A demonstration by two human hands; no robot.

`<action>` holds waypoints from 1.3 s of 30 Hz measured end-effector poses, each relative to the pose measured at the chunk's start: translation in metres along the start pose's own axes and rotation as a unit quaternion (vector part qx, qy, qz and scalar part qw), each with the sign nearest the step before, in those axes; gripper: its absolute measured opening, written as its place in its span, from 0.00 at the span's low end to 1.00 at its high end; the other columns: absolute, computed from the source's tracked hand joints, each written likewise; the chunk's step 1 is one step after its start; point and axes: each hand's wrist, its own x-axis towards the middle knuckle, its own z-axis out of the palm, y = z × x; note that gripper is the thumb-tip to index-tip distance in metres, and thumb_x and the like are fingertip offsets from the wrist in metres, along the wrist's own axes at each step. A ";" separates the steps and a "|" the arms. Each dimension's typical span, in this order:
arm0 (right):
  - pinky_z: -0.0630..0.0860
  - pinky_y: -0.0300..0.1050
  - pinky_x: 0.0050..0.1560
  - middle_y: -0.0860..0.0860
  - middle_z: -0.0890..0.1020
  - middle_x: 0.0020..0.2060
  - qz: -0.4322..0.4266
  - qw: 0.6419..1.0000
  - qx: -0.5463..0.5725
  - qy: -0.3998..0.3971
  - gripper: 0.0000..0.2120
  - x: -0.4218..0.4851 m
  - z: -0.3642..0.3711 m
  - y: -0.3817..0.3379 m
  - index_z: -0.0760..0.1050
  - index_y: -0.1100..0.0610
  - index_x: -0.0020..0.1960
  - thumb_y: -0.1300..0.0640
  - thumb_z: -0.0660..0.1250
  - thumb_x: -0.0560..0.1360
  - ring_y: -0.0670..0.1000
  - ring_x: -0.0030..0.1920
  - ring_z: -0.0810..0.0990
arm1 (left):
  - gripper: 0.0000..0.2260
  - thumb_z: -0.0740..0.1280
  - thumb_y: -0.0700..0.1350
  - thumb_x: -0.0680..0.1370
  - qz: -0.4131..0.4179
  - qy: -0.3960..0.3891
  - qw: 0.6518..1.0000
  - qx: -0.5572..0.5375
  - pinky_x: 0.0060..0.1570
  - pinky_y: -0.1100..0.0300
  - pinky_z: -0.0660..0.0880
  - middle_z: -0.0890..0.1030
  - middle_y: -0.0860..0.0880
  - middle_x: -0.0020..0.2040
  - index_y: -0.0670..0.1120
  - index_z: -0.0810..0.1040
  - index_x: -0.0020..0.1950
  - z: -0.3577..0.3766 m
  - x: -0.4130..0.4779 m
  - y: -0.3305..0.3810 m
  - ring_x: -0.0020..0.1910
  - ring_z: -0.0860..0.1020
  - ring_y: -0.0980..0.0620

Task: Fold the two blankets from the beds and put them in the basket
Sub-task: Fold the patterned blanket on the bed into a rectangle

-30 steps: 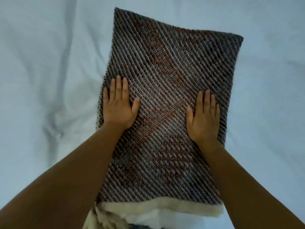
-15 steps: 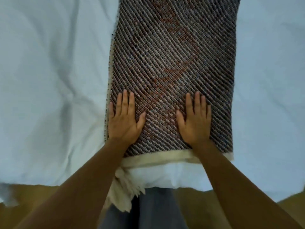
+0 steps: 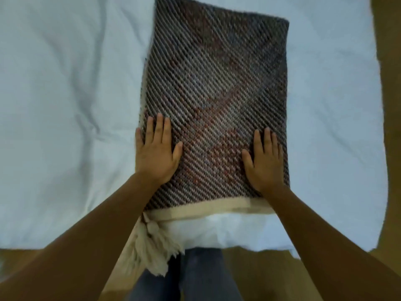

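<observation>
A folded woven blanket, dark with diagonal stripes and reddish patches, lies as a long rectangle on the white bed. Its cream hem runs along the near edge and cream tassels hang over the bed's front edge. My left hand rests flat, palm down, on the blanket's near left side. My right hand lies flat on the near right side. Both have fingers extended and hold nothing. No basket or second blanket is in view.
The white bedding is wrinkled at the left. The bed's front edge runs across the bottom, with brown floor below it and at the far right. My legs in dark jeans stand against the bed.
Both hands have slid toward me along the blanket, from its middle to near the cream hem. The view has tipped down, bringing the bed edge, floor and my legs into sight.
</observation>
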 end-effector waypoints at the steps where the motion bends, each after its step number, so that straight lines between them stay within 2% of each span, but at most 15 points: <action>1: 0.40 0.52 0.73 0.56 0.47 0.76 -0.013 1.000 0.010 0.000 0.31 0.008 -0.005 -0.002 0.45 0.54 0.76 0.42 0.46 0.78 0.55 0.76 0.43 | 0.29 0.46 0.57 0.80 0.011 0.001 1.000 -0.001 0.72 0.50 0.37 0.46 0.46 0.77 0.46 0.43 0.76 -0.007 0.010 0.001 0.76 0.43 0.48; 3: 0.40 0.52 0.74 0.55 0.46 0.76 -0.037 0.999 0.020 -0.015 0.30 0.029 -0.013 -0.005 0.43 0.54 0.76 0.43 0.48 0.79 0.54 0.76 0.42 | 0.28 0.45 0.57 0.80 0.031 -0.017 0.999 0.003 0.72 0.49 0.40 0.45 0.48 0.77 0.46 0.43 0.76 -0.022 0.035 0.004 0.76 0.43 0.49; 7: 0.38 0.52 0.73 0.54 0.40 0.76 -0.076 0.993 0.000 -0.090 0.32 0.084 -0.028 -0.009 0.37 0.51 0.75 0.39 0.46 0.78 0.53 0.75 0.37 | 0.30 0.43 0.61 0.79 0.059 -0.076 0.994 0.056 0.73 0.49 0.41 0.43 0.48 0.77 0.47 0.42 0.76 -0.042 0.091 0.011 0.76 0.42 0.50; 12: 0.33 0.47 0.70 0.53 0.40 0.76 -0.110 0.989 0.000 -0.101 0.31 0.151 -0.035 -0.013 0.36 0.50 0.75 0.38 0.43 0.78 0.53 0.75 0.36 | 0.33 0.41 0.63 0.78 0.023 -0.090 0.991 0.091 0.72 0.50 0.38 0.38 0.47 0.77 0.46 0.38 0.76 -0.047 0.160 0.026 0.75 0.38 0.49; 16: 0.32 0.46 0.69 0.53 0.39 0.76 -0.120 0.989 0.008 -0.084 0.32 0.208 -0.037 -0.014 0.35 0.49 0.75 0.38 0.44 0.78 0.52 0.75 0.36 | 0.34 0.42 0.65 0.76 0.025 -0.059 0.991 0.116 0.71 0.48 0.36 0.38 0.48 0.77 0.47 0.37 0.75 -0.044 0.222 0.035 0.75 0.38 0.49; 23: 0.32 0.47 0.68 0.54 0.38 0.76 -0.170 0.982 -0.025 -0.074 0.32 0.295 -0.058 -0.017 0.34 0.48 0.74 0.37 0.43 0.77 0.53 0.75 0.35 | 0.42 0.47 0.70 0.72 0.061 -0.030 0.983 0.173 0.71 0.42 0.39 0.42 0.46 0.77 0.46 0.38 0.76 -0.066 0.312 0.033 0.76 0.41 0.47; 25: 0.32 0.50 0.69 0.56 0.38 0.76 -0.173 0.982 -0.051 -0.060 0.34 0.317 -0.065 -0.018 0.35 0.48 0.75 0.35 0.43 0.76 0.54 0.75 0.35 | 0.43 0.49 0.71 0.71 0.073 -0.061 0.977 0.189 0.71 0.42 0.41 0.48 0.44 0.77 0.44 0.43 0.76 -0.072 0.330 0.034 0.76 0.46 0.46; 27: 0.33 0.55 0.71 0.57 0.40 0.76 -0.170 0.980 -0.074 -0.065 0.36 0.337 -0.071 -0.021 0.37 0.50 0.75 0.33 0.44 0.75 0.56 0.75 0.37 | 0.44 0.52 0.72 0.69 0.110 -0.081 0.969 0.206 0.70 0.42 0.52 0.61 0.41 0.73 0.42 0.55 0.74 -0.079 0.343 0.034 0.72 0.60 0.42; 29: 0.34 0.59 0.71 0.58 0.41 0.76 -0.159 0.978 -0.085 -0.103 0.39 0.350 -0.077 -0.024 0.39 0.51 0.75 0.31 0.46 0.74 0.56 0.75 0.39 | 0.42 0.54 0.73 0.67 0.144 -0.076 0.962 0.217 0.60 0.46 0.66 0.73 0.39 0.62 0.42 0.65 0.67 -0.085 0.349 0.033 0.60 0.72 0.40; 31: 0.36 0.63 0.71 0.57 0.42 0.76 -0.144 0.977 -0.084 -0.130 0.40 0.353 -0.080 -0.028 0.40 0.51 0.76 0.31 0.50 0.73 0.56 0.76 0.41 | 0.39 0.57 0.73 0.67 0.164 -0.062 0.959 0.221 0.49 0.50 0.69 0.76 0.41 0.55 0.42 0.70 0.61 -0.088 0.348 0.032 0.52 0.75 0.41; 33: 0.40 0.65 0.71 0.57 0.46 0.76 -0.124 0.979 -0.091 -0.134 0.42 0.352 -0.086 -0.033 0.44 0.54 0.76 0.32 0.54 0.73 0.57 0.76 0.46 | 0.36 0.58 0.72 0.67 0.164 -0.055 0.957 0.233 0.43 0.52 0.65 0.78 0.42 0.51 0.42 0.71 0.57 -0.090 0.347 0.033 0.48 0.76 0.42; 35: 0.44 0.67 0.71 0.59 0.57 0.74 -0.103 0.981 -0.110 -0.126 0.42 0.350 -0.092 -0.041 0.53 0.58 0.74 0.32 0.58 0.71 0.59 0.74 0.55 | 0.34 0.58 0.73 0.66 0.159 -0.052 0.955 0.246 0.43 0.52 0.64 0.78 0.43 0.48 0.43 0.70 0.54 -0.092 0.343 0.034 0.45 0.77 0.43; 37: 0.47 0.66 0.71 0.60 0.66 0.68 -0.093 0.979 -0.140 -0.116 0.40 0.348 -0.099 -0.048 0.62 0.61 0.69 0.32 0.60 0.70 0.61 0.69 0.63 | 0.33 0.59 0.72 0.67 0.154 -0.044 0.957 0.242 0.43 0.52 0.64 0.78 0.44 0.46 0.44 0.70 0.52 -0.096 0.338 0.034 0.44 0.77 0.44; 39: 0.49 0.62 0.71 0.60 0.74 0.61 -0.107 0.977 -0.158 -0.096 0.34 0.344 -0.105 -0.050 0.69 0.61 0.62 0.34 0.62 0.70 0.60 0.64 0.70 | 0.30 0.62 0.70 0.67 0.158 -0.031 0.961 0.225 0.41 0.54 0.63 0.78 0.46 0.44 0.45 0.70 0.51 -0.101 0.328 0.034 0.41 0.76 0.45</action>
